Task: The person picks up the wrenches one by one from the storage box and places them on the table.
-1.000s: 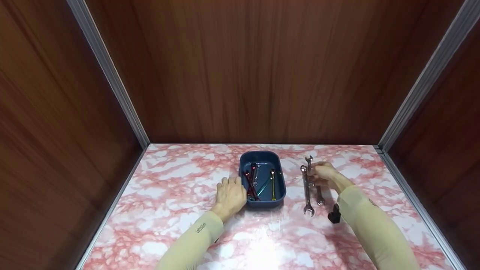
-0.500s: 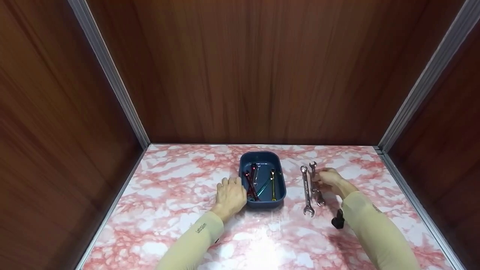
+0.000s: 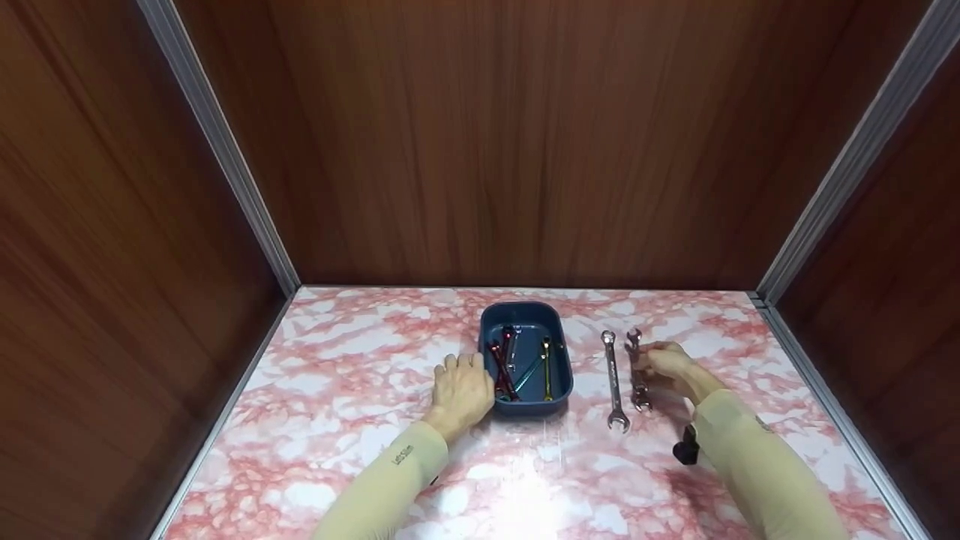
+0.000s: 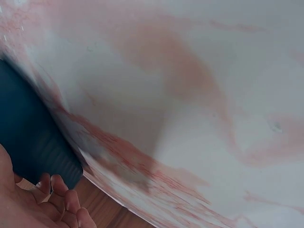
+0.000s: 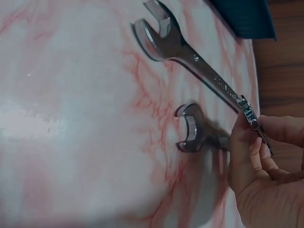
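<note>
My right hand (image 3: 670, 366) pinches a small silver wrench (image 5: 250, 113) between thumb and forefinger. It is just above another silver open-end wrench (image 5: 194, 128), which lies on the table and is partly hidden by the hand. To the left of these lies a longer combination wrench (image 3: 614, 382), its open end towards me. My left hand (image 3: 462, 390) rests against the left side of a blue bin (image 3: 529, 409); in the left wrist view its fingers are loosely curled by the bin's wall (image 4: 28, 118). Inside the bin are red wrenches (image 3: 501, 367), a gold one (image 3: 547, 371) and a teal one (image 3: 529, 373).
The table (image 3: 337, 420) has a red-and-white marbled top. Brown wood-grain panels (image 3: 480, 150) enclose its back and sides, with metal posts (image 3: 217, 142) at the corners. A black piece (image 3: 685, 446) sits by the right wrist.
My right hand has moved right and towards me with the small wrench, from beside the long wrench to over the other short one. The left hand and the bin have stayed put.
</note>
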A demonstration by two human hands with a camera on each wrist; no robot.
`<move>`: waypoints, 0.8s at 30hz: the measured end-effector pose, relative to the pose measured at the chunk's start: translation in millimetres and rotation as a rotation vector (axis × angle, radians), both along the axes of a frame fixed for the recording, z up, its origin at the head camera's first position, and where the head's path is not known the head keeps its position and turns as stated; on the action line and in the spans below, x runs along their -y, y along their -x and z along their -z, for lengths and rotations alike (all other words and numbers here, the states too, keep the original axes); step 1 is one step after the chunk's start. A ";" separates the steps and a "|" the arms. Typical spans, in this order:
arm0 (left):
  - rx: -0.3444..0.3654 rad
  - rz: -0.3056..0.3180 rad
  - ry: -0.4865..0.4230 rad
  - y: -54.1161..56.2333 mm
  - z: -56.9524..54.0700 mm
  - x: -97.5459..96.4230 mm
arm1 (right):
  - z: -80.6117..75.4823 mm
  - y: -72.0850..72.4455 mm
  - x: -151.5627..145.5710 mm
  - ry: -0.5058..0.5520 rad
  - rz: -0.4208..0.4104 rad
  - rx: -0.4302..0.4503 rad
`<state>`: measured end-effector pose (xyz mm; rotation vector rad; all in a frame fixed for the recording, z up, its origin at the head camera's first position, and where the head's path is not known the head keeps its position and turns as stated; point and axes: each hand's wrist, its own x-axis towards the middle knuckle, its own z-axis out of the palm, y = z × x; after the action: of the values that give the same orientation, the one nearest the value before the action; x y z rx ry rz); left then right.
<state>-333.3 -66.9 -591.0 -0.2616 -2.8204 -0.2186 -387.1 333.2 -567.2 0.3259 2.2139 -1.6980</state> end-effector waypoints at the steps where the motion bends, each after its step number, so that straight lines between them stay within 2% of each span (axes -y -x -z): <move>1: -0.001 0.002 0.000 0.0 -0.1 0.0 | 0.4 -0.6 -1.1 -0.007 0.001 0.000; 9: 0.017 0.006 0.002 1.4 -0.2 0.4 | 5.6 -2.9 -10.0 -0.062 0.013 -0.040; 16: 0.011 0.006 0.017 0.9 -0.2 0.7 | 5.4 -4.9 -17.3 -0.092 0.039 -0.031; 24: -0.048 0.013 0.016 1.0 3.5 0.7 | 7.8 -5.5 -28.9 -0.210 0.031 -0.059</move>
<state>-334.4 -67.6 -594.6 -0.2854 -2.7752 -0.1900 -381.6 362.1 -575.0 0.3664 2.4488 -1.5097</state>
